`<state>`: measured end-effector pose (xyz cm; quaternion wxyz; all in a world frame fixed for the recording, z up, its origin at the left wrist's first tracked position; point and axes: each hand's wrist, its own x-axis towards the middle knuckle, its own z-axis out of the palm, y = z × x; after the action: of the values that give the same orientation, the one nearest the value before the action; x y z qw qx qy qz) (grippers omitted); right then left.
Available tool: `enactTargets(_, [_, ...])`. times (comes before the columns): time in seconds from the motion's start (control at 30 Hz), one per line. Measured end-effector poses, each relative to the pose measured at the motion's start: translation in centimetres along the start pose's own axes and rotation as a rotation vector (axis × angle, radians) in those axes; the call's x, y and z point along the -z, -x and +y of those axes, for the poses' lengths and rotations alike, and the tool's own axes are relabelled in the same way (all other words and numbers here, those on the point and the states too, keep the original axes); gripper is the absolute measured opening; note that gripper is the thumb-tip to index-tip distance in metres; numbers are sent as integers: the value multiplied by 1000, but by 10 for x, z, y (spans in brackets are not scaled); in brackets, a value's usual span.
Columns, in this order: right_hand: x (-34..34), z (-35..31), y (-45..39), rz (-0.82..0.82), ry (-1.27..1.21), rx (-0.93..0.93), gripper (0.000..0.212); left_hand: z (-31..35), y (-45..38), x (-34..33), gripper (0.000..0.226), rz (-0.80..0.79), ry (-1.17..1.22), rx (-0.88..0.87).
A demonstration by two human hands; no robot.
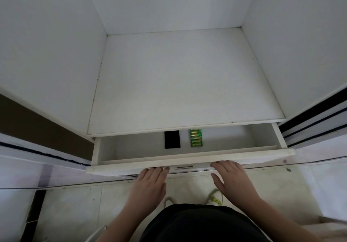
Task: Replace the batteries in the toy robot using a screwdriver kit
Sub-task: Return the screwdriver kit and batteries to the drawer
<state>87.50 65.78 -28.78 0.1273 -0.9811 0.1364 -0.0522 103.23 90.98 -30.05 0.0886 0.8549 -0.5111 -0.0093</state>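
Both our hands sit at the drawer front (187,164): left hand (150,181) and right hand (231,176) lie flat, fingers straight, holding nothing, fingertips at its lower edge. We cannot tell whether they hook underneath. Inside the part-open drawer, a green battery pack (196,137) lies just beside a black case (172,139), possibly the screwdriver kit; no toy robot in view. Risks, as we judge: uneven pull skews the drawer; a jerk slides both items back under the shelf (184,84).
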Motion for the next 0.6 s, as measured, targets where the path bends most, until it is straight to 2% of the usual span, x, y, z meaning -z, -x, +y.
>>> enactTargets(0.17, [1, -12, -15, -77, 37, -93, 40, -7, -2, -6, 61, -84, -1, 51])
enactTargets(0.33, [-3, -16, -30, -134, 1, -189, 44, -10, -22, -7, 64, -168, -4, 116])
enactTargets(0.53, [-2, -11, -57, -165, -37, -204, 54, -18, -41, -6, 80, -211, 14, 161])
enactTargets(0.6, [-5, -6, -64, -179, -38, -186, 58, -19, -47, -6, 78, -199, 5, 177])
